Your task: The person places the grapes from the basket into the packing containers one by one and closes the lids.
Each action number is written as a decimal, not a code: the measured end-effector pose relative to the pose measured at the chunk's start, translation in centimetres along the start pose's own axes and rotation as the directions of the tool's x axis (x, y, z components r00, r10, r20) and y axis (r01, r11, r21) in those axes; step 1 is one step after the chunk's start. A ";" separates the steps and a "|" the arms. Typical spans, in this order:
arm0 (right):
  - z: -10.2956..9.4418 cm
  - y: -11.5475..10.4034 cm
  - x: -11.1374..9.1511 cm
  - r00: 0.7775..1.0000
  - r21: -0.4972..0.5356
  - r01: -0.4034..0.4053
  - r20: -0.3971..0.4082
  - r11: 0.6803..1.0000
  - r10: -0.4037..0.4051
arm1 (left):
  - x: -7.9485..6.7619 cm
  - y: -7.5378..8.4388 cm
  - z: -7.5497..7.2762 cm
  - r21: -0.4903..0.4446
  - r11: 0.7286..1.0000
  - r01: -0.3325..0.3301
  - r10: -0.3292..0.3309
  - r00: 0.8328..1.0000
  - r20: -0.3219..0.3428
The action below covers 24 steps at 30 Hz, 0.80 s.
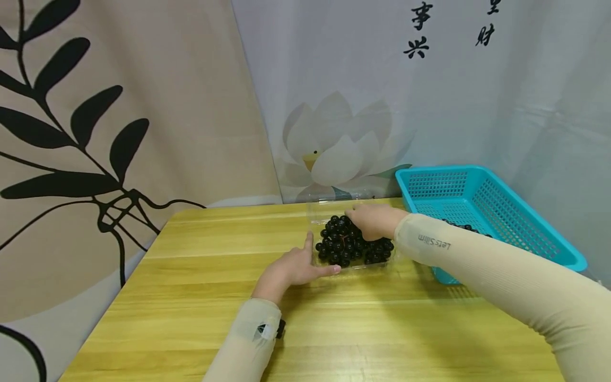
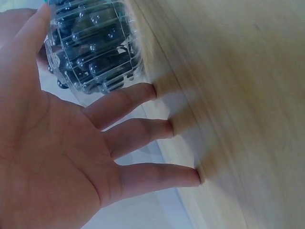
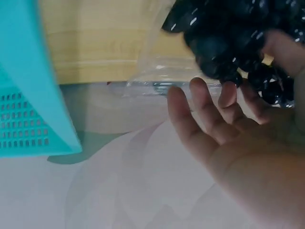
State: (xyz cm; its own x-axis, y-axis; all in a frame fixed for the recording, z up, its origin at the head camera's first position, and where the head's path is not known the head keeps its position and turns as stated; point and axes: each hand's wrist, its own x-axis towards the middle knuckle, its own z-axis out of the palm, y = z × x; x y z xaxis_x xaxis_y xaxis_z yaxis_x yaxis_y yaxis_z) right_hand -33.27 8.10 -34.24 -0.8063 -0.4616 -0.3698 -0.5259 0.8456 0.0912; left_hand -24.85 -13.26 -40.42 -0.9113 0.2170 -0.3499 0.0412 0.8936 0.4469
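A bunch of black grapes (image 1: 340,244) fills a clear plastic box (image 1: 321,213), whose transparent lid stands up at the back. My left hand (image 1: 296,266) is at the box's near left corner, thumb along the front and index finger along the left side. In the left wrist view its other fingers (image 2: 143,128) stretch straight down to the tabletop. From the right, my right hand (image 1: 378,220) reaches over the grapes. The right wrist view shows its thumb and bent fingers (image 3: 193,126) on either side of part of the bunch, holding it; some fingertip contact is hidden.
To the right sits a turquoise plastic basket (image 1: 530,225) with more dark grapes (image 1: 468,228) inside, partly hidden by my right forearm. The wooden table (image 1: 200,281) ends just behind the box, where a printed curtain (image 1: 210,106) hangs.
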 end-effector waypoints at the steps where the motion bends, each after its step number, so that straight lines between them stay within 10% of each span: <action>1: 0.0 0.1 0.2 1.000 -0.011 0.000 0.003 1.000 0.001 | 0.0 0.0 0.0 0.000 1.000 -0.001 0.001 1.000 -0.002; 12: -0.1 2.0 2.7 0.978 0.049 -0.007 0.207 0.999 -0.003 | -0.2 0.1 -0.1 -0.011 1.000 0.007 -0.007 1.000 -0.016; 24: -0.3 2.3 2.7 0.971 -0.024 0.177 0.167 0.984 -0.170 | -0.3 0.2 -0.1 -0.016 1.000 0.001 -0.001 1.000 -0.010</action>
State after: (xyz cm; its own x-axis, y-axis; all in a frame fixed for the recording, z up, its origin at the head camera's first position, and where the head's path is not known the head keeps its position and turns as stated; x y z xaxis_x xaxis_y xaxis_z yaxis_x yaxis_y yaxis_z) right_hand -36.72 8.71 -34.76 -0.6482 -0.5477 -0.5290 -0.6666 0.7440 0.0465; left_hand -24.65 -13.21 -40.15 -0.9154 0.2122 -0.3420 0.0340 0.8875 0.4595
